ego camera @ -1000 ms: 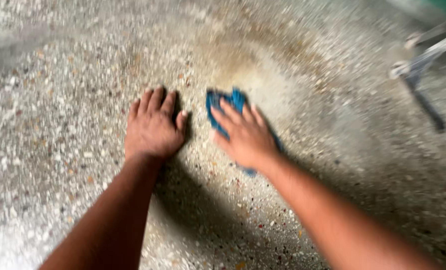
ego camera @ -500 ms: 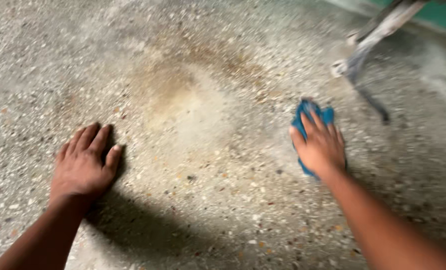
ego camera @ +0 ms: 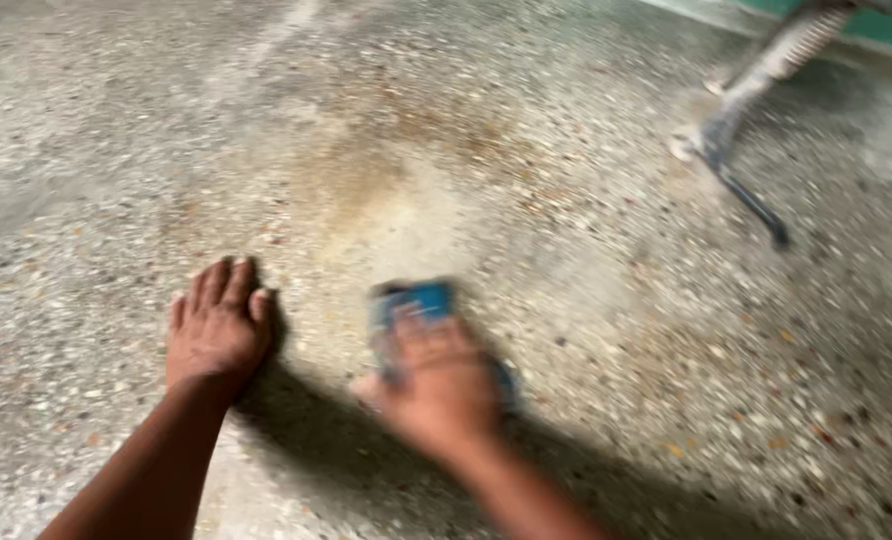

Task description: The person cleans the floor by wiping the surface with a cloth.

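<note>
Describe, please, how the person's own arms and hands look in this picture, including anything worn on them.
Both forearms are bare as far as the frame shows: no sleeves, gloves, watch or bracelets. The left hand is fairly sharp, with short nails and no rings visible. The right hand is blurred, so small details such as rings cannot be told.

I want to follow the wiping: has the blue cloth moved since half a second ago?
Yes. The blue cloth, under the right hand, moved left, away from the metal stand, toward the left hand.
</note>
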